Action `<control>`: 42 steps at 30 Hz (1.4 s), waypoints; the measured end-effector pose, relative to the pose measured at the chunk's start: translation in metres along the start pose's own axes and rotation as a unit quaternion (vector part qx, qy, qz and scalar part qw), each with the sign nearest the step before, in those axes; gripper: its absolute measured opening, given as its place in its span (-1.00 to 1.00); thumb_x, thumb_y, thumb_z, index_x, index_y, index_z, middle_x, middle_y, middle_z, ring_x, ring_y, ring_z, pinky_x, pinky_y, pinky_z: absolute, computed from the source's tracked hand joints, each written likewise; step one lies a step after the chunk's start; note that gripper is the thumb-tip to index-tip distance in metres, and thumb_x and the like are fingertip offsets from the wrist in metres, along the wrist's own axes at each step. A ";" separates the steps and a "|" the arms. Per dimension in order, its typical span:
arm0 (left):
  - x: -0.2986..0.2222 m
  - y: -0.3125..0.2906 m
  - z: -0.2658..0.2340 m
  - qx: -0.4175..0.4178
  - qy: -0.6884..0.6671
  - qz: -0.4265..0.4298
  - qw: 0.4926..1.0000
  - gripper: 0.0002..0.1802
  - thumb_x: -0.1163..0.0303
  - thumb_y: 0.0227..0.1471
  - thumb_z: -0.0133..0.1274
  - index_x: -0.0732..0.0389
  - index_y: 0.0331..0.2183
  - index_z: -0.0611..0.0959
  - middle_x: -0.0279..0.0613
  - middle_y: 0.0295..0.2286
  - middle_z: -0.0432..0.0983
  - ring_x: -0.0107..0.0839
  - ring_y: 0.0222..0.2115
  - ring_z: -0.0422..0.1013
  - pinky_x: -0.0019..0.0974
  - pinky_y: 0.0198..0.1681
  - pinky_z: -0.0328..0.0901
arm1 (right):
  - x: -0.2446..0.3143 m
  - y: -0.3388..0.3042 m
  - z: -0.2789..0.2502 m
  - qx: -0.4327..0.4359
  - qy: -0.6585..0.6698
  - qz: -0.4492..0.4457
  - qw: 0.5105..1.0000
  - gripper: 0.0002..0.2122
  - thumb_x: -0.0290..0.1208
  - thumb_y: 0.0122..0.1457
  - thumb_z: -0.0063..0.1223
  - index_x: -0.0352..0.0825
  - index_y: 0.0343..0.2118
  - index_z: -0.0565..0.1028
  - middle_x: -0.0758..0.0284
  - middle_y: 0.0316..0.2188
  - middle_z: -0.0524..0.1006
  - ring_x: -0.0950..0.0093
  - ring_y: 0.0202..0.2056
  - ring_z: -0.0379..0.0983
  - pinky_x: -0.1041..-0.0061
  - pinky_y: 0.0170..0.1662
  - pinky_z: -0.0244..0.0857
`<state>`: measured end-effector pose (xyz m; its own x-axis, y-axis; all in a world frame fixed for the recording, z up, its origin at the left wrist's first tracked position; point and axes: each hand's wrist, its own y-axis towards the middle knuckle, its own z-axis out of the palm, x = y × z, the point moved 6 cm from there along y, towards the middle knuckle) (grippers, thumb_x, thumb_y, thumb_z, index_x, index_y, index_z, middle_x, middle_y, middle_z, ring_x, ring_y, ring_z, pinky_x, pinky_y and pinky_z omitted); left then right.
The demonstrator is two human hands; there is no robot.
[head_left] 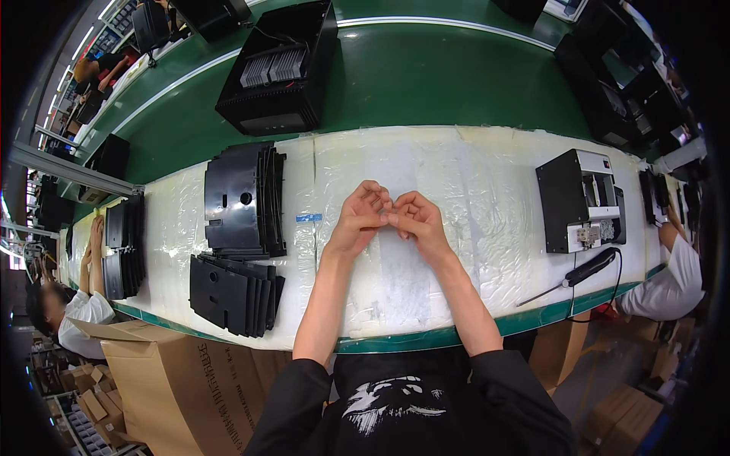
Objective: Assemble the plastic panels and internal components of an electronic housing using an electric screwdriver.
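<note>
My left hand (359, 218) and my right hand (418, 223) meet above the middle of the plastic-covered table (395, 296). Their fingers are curled, with thumbs and fingertips drawn together and touching where the hands join. Whatever the fingertips pinch, if anything, is too small to make out. To the left of my hands lie two stacks of black plastic panels, a taller far stack (234, 199) and a fanned near stack (232, 295). A strip of blue tape (309, 218) sticks to the table between the far stack and my left hand.
At right stand a black-and-white screw feeder (566, 201) and a corded electric screwdriver (591, 267). Beyond the table, a black casing with metal fins (281, 76) sits on the green conveyor (433, 76). Cardboard boxes (171, 380) stand below; co-workers sit at both sides.
</note>
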<state>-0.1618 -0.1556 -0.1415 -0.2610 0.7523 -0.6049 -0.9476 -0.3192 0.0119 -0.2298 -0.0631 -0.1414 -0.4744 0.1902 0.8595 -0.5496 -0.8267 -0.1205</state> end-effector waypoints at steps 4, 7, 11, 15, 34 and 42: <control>-0.003 0.004 0.004 0.007 -0.003 0.003 1.000 -0.45 0.83 -0.38 -0.06 0.12 -0.26 0.36 -0.29 -0.34 0.30 -0.47 -0.28 0.29 -0.45 -0.21 0.22 | 0.004 0.002 0.001 0.003 -0.018 -0.002 1.000 -0.87 -0.59 -0.04 0.07 -0.33 -0.41 0.37 0.48 -0.67 0.35 0.73 -0.68 0.21 0.74 -0.64 0.01; -0.001 0.000 0.003 0.011 -0.003 -0.008 1.000 -0.46 0.83 -0.37 -0.05 0.12 -0.26 0.36 -0.29 -0.35 0.29 -0.47 -0.29 0.28 -0.46 -0.23 0.24 | -0.001 0.001 -0.001 0.005 -0.029 -0.004 1.000 -0.87 -0.58 -0.04 0.07 -0.33 -0.41 0.37 0.49 -0.68 0.35 0.72 -0.69 0.21 0.74 -0.64 0.00; -0.002 0.001 0.004 0.014 0.022 0.004 1.000 -0.46 0.83 -0.36 -0.02 0.13 -0.26 0.36 -0.29 -0.34 0.29 -0.48 -0.29 0.28 -0.46 -0.26 0.26 | -0.001 0.003 -0.001 0.013 -0.036 -0.016 0.999 -0.87 -0.58 -0.04 0.07 -0.33 -0.41 0.37 0.49 -0.68 0.35 0.72 -0.69 0.21 0.74 -0.65 0.00; -0.001 0.002 0.005 0.010 0.024 0.003 1.000 -0.49 0.80 -0.36 0.05 0.17 -0.28 0.37 -0.27 -0.36 0.31 -0.49 -0.31 0.28 -0.45 -0.23 0.27 | 0.000 0.002 -0.002 0.016 -0.036 -0.017 0.999 -0.87 -0.57 -0.03 0.06 -0.33 -0.41 0.36 0.48 -0.67 0.35 0.72 -0.68 0.21 0.74 -0.64 0.01; -0.002 0.004 0.000 -0.021 0.000 0.020 1.000 -0.57 0.77 -0.30 -0.02 0.19 -0.29 0.38 -0.25 -0.35 0.33 -0.46 -0.30 0.31 -0.44 -0.19 0.22 | 0.001 0.003 0.000 0.007 -0.028 0.004 1.000 -0.92 -0.54 0.02 0.04 -0.35 -0.41 0.38 0.45 -0.65 0.39 0.71 -0.67 0.23 0.72 -0.62 0.06; -0.046 0.027 0.003 -0.167 0.133 0.011 0.977 -0.70 0.65 -0.20 -0.11 0.25 -0.29 0.43 -0.19 -0.34 0.41 -0.41 -0.30 0.36 -0.38 -0.19 0.23 | -0.006 0.007 -0.002 -0.004 -0.008 0.033 0.999 -0.93 -0.52 0.06 -0.02 -0.36 -0.41 0.38 0.44 -0.69 0.35 0.68 -0.69 0.24 0.69 -0.63 0.08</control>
<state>-0.1755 -0.1973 -0.1108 -0.1818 0.5803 -0.7938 -0.8177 -0.5376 -0.2057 -0.2322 -0.0688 -0.1490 -0.4988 0.1265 0.8574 -0.5228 -0.8330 -0.1813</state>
